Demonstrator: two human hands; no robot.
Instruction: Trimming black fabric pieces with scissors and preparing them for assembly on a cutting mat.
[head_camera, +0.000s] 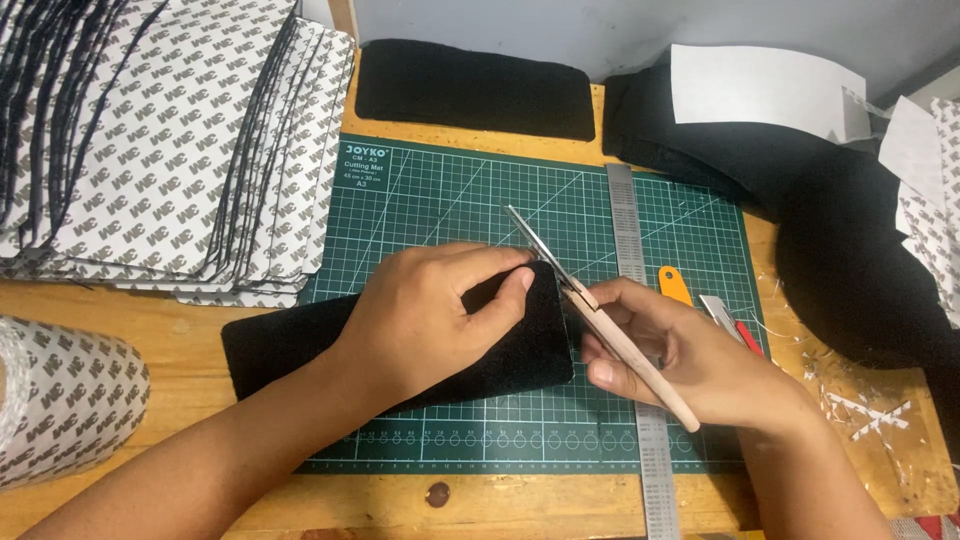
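Note:
A long black fabric strip (280, 345) lies across the left part of a green cutting mat (450, 200). My left hand (430, 315) rests on the strip's right end, fingers pinching its upper right corner. My right hand (690, 360) grips a cutting tool (600, 315) with a pale wooden handle and a thin metal blade. The blade tip points up and left, along the strip's top right corner.
A steel ruler (635, 300) runs down the mat's right side. Beside it lie an orange tool (675, 285) and a red-handled cutter (735, 325). Stacked printed backing sheets (160, 140) fill the upper left, a tape roll (60, 400) the lower left, black fabric (850, 230) the right.

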